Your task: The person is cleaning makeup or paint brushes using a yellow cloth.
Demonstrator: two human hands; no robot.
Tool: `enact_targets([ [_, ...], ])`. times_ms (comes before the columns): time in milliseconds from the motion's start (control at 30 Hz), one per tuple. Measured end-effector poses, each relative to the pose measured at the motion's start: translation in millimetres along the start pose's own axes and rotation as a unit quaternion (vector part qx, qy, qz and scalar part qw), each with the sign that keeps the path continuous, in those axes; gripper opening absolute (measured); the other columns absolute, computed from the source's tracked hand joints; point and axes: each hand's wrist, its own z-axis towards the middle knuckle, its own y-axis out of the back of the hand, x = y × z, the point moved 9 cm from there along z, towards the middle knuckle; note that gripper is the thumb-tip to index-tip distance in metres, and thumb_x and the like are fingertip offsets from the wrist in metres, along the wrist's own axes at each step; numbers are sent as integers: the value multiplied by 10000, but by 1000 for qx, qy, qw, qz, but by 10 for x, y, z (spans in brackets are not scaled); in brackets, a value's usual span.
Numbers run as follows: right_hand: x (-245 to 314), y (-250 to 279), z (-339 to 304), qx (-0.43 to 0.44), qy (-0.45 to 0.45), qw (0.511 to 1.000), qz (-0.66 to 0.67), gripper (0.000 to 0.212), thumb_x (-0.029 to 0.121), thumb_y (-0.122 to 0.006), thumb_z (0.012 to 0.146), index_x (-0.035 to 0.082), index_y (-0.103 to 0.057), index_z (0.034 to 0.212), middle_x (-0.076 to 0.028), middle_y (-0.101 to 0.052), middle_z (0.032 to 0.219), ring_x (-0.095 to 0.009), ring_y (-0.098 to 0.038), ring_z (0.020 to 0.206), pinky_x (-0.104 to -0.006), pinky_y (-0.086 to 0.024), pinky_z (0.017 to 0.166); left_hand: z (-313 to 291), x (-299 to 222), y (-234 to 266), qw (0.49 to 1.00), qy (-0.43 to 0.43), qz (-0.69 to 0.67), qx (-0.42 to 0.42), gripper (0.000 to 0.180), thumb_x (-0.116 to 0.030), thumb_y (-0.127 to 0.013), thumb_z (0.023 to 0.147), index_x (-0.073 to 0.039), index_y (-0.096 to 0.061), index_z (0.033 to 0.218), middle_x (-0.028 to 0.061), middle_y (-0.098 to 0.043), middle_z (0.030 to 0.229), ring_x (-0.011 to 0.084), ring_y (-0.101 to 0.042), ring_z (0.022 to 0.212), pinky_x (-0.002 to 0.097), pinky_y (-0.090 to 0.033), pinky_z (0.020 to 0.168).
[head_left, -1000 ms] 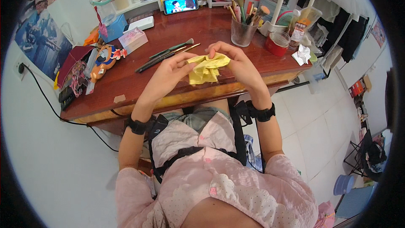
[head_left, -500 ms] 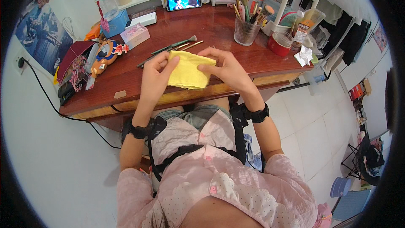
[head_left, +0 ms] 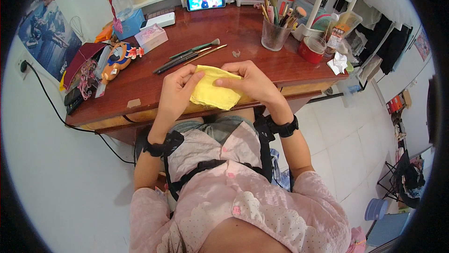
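Observation:
Between my two hands, at the front edge of the desk, hangs a folded yellow cloth with a frayed lower edge. My left hand pinches its left side, thumb on the front and fingers behind. My right hand grips the upper right part, with the thumb lying across the face of the cloth. Just beyond the hands, several slim makeup brushes lie side by side on the reddish-brown desk.
A clear cup of brushes stands at the right, near a red jar and crumpled white tissue. A phone is propped at the back. On the left lie an orange plush toy, a small box and a dark red umbrella.
Both hands have drawn the cloth slightly nearer to me and to the right. It now tilts, its lower right corner hanging down. A small mark on the desk behind is uncovered.

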Motion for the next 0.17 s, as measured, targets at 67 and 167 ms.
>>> enact_targets([
  [67,-2,0,8,3,-2,1000,-4,170,150,-625,846,3,-626,931,30,-607,802,-22,-538,709,-178,-423,634,4,33,18,1000,-10,-13,-6,162,-154,-504,932,-7,-562,900,6,-613,717,-12,-468,535,169,-321,420],
  [167,-42,49,25,-3,-8,994,113,209,172,-645,835,27,-613,982,18,-609,844,-29,-550,746,-180,-439,684,3,89,90,999,-10,-29,-38,154,-167,-507,931,-21,-558,927,1,-610,699,-16,-450,503,168,-283,382],
])
